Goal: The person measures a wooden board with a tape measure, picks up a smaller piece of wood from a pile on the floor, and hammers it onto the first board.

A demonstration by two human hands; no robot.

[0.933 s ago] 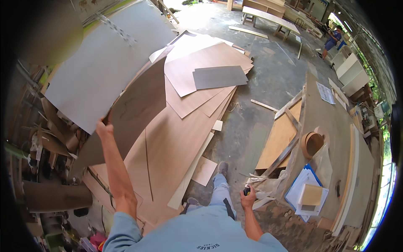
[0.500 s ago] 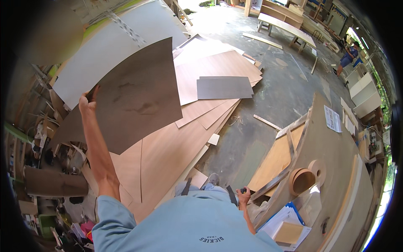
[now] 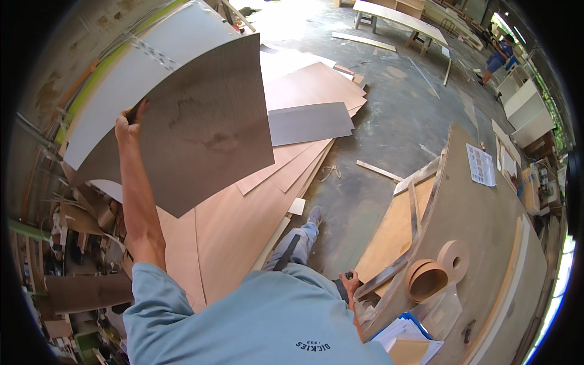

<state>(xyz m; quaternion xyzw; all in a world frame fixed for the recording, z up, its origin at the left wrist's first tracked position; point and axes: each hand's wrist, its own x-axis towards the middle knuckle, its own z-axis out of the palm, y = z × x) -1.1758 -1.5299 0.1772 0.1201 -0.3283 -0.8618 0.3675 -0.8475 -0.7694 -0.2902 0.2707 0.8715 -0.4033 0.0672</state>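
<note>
Sheet (image 3: 210, 121), dark brown: handling?
Likely light, bendy; hold mid-edge.
Where?
Left, above pale panels (image 3: 237, 228); left hand (image 3: 128, 128), fingers closed on its far-left edge.
Right hand (image 3: 350, 285)?
Curled round small dark thing (image 3: 349, 275); cannot tell what.

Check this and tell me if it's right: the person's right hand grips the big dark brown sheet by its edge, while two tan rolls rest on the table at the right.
The hand is wrong: the head view shows the left hand gripping the big dark brown sheet by its edge. The two tan rolls do rest on the table at the right.
</note>
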